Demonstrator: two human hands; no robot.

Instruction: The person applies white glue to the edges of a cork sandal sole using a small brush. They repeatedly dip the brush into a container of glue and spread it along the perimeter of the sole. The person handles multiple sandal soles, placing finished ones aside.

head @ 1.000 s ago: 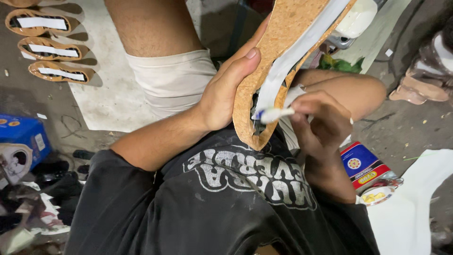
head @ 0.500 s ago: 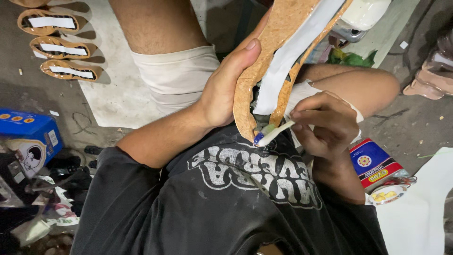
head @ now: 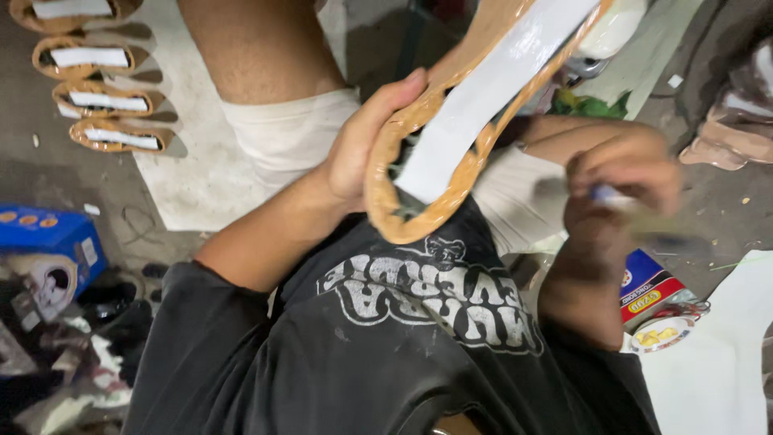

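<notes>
My left hand [head: 366, 145] grips a tan cork-like shoe sole [head: 419, 129] with a white strip [head: 491, 93] down its middle, held up tilted over my lap. My right hand [head: 620, 189] is off to the right of the sole, blurred, fingers closed on a small brush [head: 604, 193] with a pale handle. The brush is clear of the sole. Below both hands are my black printed shirt [head: 419, 322] and white shorts [head: 282, 133].
Several finished soles [head: 97, 101] with white strips lie in a row at top left on a pale sheet [head: 193, 185]. A blue box [head: 48, 238] and clutter sit at left. A red and blue tin [head: 656, 290] with an open lid rests by my right side.
My right hand has pulled the brush away from the sole's lower end, out to the right. The sole has turned so its white strip faces me more.
</notes>
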